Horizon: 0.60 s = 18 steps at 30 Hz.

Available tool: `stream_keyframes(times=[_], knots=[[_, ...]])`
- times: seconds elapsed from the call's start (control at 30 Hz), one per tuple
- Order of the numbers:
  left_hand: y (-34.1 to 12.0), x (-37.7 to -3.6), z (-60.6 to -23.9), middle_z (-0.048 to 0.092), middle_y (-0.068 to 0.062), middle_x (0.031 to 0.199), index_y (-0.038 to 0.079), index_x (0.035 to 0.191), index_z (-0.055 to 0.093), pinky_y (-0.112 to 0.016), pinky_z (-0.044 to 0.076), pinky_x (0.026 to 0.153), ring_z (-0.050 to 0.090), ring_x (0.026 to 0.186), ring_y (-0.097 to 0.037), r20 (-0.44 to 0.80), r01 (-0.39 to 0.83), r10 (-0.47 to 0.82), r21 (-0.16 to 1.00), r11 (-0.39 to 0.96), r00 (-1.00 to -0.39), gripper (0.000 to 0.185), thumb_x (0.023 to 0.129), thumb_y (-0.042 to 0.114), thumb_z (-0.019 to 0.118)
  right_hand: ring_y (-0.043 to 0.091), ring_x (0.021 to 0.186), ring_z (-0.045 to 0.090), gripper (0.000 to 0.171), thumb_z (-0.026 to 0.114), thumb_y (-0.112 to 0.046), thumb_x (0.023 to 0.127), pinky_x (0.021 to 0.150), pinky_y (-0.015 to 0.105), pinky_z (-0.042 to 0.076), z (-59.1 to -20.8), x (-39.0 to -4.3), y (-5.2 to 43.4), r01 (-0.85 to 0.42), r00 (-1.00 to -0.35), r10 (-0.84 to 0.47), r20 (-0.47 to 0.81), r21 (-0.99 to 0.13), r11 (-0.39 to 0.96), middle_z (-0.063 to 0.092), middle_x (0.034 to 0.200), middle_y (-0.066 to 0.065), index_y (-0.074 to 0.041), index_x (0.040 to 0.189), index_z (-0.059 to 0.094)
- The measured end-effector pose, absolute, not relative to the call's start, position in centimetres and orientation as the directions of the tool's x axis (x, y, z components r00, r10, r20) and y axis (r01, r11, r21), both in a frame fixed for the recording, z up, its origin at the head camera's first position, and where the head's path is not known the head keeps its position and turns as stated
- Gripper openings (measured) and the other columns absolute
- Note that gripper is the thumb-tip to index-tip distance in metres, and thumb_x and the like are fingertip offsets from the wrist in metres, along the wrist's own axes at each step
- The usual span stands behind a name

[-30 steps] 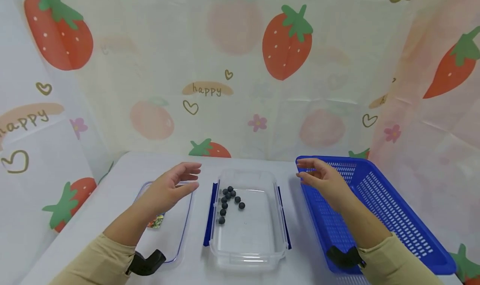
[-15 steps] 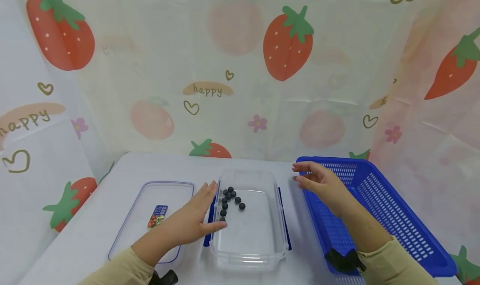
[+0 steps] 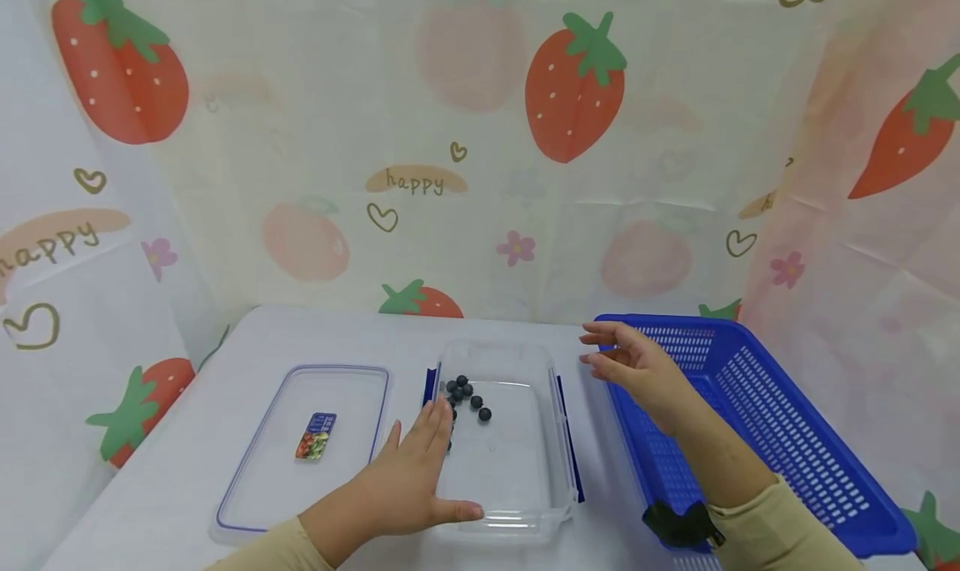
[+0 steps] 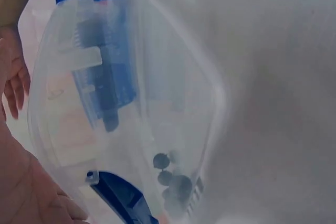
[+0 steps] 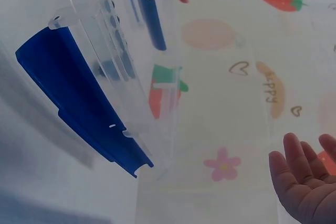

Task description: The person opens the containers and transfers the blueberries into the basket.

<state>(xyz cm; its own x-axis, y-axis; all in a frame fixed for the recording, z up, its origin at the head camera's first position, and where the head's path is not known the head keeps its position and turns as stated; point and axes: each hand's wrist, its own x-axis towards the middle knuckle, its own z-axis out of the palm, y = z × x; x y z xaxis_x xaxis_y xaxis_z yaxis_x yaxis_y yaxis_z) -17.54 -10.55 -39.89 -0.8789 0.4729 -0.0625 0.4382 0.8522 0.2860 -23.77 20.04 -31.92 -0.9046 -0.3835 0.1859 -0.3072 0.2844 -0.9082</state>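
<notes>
Now steadying the clear container on the desk, left hand flat, fingers spread against its near-left wall, berries just beyond the fingertips, right hand hovering relaxed and empty beside the far-right rim; next, probably closing both grips on the walls.

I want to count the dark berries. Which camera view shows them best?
The head view: the dark berries lie sharp inside the clear container, though the left hand covers some. The left wrist view shows a blurred few; the right wrist view shows only vague dark spots.
</notes>
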Motion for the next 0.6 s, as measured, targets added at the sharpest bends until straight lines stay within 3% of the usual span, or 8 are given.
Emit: stream_keyframes(times=[0.4, 0.6], knots=[[-10.05, -17.31, -40.56, -0.009, -0.016, 0.151, 0.001, 0.146, 0.0, -0.06, 0.011, 0.104, -0.006, 0.138, -0.032, -0.069, 0.399, 0.432, 0.273, 0.875, -0.899, 0.127, 0.062, 0.086, 0.042, 0.034, 0.112, 0.053, 0.047, 0.054, -0.02, 0.093, 0.089, 0.031, 0.046, -32.12, -23.82, 19.75, -0.3, -0.91, -0.375, 0.178, -0.907, 0.296, 0.044, 0.128, 0.018, -0.005, 0.134, 0.039], [-10.03, -17.21, -40.63, -0.008, -0.018, 0.151, -0.001, 0.145, 0.002, -0.058, 0.012, 0.105, -0.005, 0.138, -0.033, -0.045, 0.417, 0.441, 0.254, 0.873, -0.896, 0.123, 0.065, 0.087, 0.033, 0.035, 0.113, 0.051, 0.047, 0.054, -0.022, 0.093, 0.091, 0.034, 0.045, -31.92, -24.11, 19.52, -0.296, -0.908, -0.383, 0.171, -0.907, 0.298, 0.044, 0.129, 0.017, -0.006, 0.134, 0.039]])
